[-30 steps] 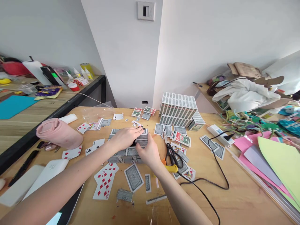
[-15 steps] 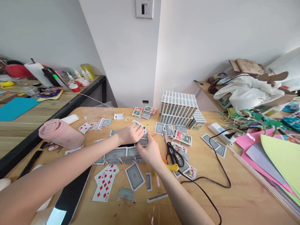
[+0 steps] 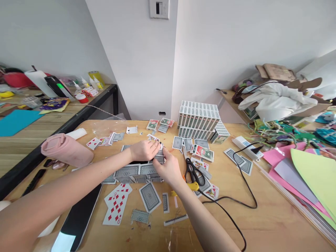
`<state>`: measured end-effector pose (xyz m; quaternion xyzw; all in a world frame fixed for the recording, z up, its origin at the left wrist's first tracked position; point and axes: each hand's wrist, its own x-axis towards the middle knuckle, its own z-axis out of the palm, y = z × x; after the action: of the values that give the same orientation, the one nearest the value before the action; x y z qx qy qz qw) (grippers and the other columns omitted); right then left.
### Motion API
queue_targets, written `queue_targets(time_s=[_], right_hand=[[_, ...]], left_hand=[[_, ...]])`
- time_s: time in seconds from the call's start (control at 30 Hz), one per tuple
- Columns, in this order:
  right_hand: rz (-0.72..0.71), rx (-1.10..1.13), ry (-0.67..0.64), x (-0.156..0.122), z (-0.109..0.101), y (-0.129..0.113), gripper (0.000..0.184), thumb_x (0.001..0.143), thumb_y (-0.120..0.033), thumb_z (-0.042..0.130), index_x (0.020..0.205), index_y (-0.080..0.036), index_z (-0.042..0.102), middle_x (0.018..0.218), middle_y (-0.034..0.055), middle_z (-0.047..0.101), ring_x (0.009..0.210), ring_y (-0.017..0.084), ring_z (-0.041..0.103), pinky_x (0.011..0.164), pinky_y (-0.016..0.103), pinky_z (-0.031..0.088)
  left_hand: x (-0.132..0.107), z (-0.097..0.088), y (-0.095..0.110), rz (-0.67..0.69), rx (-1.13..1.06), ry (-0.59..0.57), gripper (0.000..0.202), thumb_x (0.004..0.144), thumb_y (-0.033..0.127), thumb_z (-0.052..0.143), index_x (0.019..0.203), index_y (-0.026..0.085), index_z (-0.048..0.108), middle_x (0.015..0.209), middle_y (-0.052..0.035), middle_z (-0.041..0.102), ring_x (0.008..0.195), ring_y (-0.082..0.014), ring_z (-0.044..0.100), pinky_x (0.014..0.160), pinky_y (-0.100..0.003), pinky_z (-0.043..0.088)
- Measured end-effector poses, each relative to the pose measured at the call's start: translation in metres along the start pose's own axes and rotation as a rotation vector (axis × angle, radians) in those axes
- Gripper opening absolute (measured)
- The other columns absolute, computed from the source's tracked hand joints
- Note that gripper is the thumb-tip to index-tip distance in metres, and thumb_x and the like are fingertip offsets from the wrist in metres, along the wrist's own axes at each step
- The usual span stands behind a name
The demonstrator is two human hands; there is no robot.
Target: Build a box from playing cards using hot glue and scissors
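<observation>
A low box built from playing cards point(image 3: 127, 170), patterned grey backs outward, stands on the table with a dark hollow inside. My left hand point(image 3: 145, 150) reaches across its top to the far right corner, fingers bent together and pressed on the cards there. My right hand point(image 3: 168, 168) grips the same right end, thumb on the near side and fingers at the outer side. Both hands hide most of that corner. Black-handled scissors point(image 3: 194, 171) and a yellow glue gun point(image 3: 193, 186) lie just right of my right hand.
Stacked card boxes point(image 3: 198, 120) stand at the back. Loose cards point(image 3: 150, 196) lie around the box. A black cable point(image 3: 236, 204) runs from the power strip point(image 3: 245, 147) to the glue gun. A pink roll point(image 3: 67, 149) and a dark slab point(image 3: 78, 217) are at left.
The view has shifted slightly, moving everything a little left in the picture. Both hands keep to the right end of the card box, with hardly any change in their grip.
</observation>
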<state>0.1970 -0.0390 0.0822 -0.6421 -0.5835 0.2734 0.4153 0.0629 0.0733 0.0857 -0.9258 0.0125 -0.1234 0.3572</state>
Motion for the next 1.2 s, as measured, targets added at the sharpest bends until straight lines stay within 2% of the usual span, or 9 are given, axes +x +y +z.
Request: queue_targets(time_s=[0.2,0.43,0.6,0.77,0.87,1.03,1.1,1.2], right_hand=[[-0.012,-0.007,-0.002,0.0,-0.002,0.002,0.015,0.07,-0.028,0.049,0.082,-0.019,0.052,0.079,0.0027,0.06,0.072,0.017,0.055,0.065,0.024,0.042],[-0.027,0.036,-0.005,-0.003,0.0,0.004,0.027,0.071,-0.028,0.05,0.096,-0.018,0.054,0.09,0.0048,0.062,0.083,0.019,0.057,0.072,0.026,0.044],[-0.057,0.11,-0.019,-0.007,0.002,0.004,0.042,0.071,-0.027,0.053,0.112,-0.017,0.051,0.106,0.0074,0.06,0.095,0.019,0.056,0.082,0.029,0.044],[-0.035,0.216,-0.08,-0.008,0.001,0.008,0.042,0.073,-0.025,0.052,0.114,-0.018,0.052,0.105,0.0059,0.063,0.093,0.018,0.059,0.084,0.029,0.046],[0.044,0.235,-0.046,-0.008,-0.002,0.015,0.046,0.074,-0.03,0.054,0.117,-0.015,0.053,0.112,0.0105,0.062,0.103,0.022,0.058,0.086,0.032,0.046],[0.176,0.235,-0.006,-0.007,-0.023,0.028,0.056,0.077,-0.038,0.052,0.125,-0.011,0.048,0.127,0.0161,0.052,0.113,0.025,0.053,0.09,0.036,0.046],[0.171,0.188,0.003,-0.008,-0.038,0.033,0.055,0.077,-0.037,0.051,0.125,-0.01,0.046,0.125,0.0157,0.053,0.11,0.023,0.055,0.089,0.034,0.046],[0.148,-0.009,-0.04,-0.014,-0.061,0.042,0.048,0.077,-0.027,0.048,0.122,-0.012,0.049,0.116,0.0136,0.059,0.099,0.02,0.06,0.084,0.034,0.048]], left_hand=[[0.001,0.001,-0.002,0.015,0.0,0.05,0.026,0.085,0.01,0.036,0.097,0.006,0.059,0.091,-0.017,0.068,0.074,-0.0168,0.065,0.061,-0.029,0.053],[0.001,-0.001,0.002,-0.042,-0.027,0.125,0.023,0.084,0.008,0.041,0.097,0.004,0.06,0.091,-0.0176,0.068,0.079,-0.0175,0.065,0.062,-0.027,0.052],[-0.008,-0.005,0.001,-0.167,-0.102,0.076,0.026,0.085,0.008,0.04,0.101,0.008,0.06,0.099,-0.0131,0.068,0.083,-0.0154,0.065,0.067,-0.027,0.052],[-0.016,-0.005,0.0,-0.138,-0.042,0.027,0.028,0.085,0.008,0.039,0.103,0.006,0.06,0.098,-0.0153,0.068,0.078,-0.0162,0.066,0.058,-0.026,0.05],[-0.016,-0.003,0.002,-0.131,0.021,0.014,0.026,0.084,0.007,0.04,0.101,0.004,0.06,0.095,-0.0176,0.068,0.074,-0.0168,0.066,0.056,-0.026,0.049],[-0.016,-0.006,-0.005,-0.103,0.026,-0.038,0.025,0.084,0.005,0.039,0.099,0.004,0.06,0.089,-0.0161,0.069,0.071,-0.0167,0.065,0.05,-0.025,0.047],[-0.018,-0.009,-0.01,-0.117,0.037,-0.119,0.026,0.084,0.005,0.038,0.099,0.003,0.059,0.082,-0.0152,0.069,0.067,-0.0173,0.064,0.048,-0.026,0.046],[-0.02,-0.013,-0.014,-0.181,0.053,-0.284,0.03,0.082,0.003,0.036,0.101,0.0,0.059,0.073,-0.0157,0.068,0.062,-0.0186,0.063,0.049,-0.027,0.046]])
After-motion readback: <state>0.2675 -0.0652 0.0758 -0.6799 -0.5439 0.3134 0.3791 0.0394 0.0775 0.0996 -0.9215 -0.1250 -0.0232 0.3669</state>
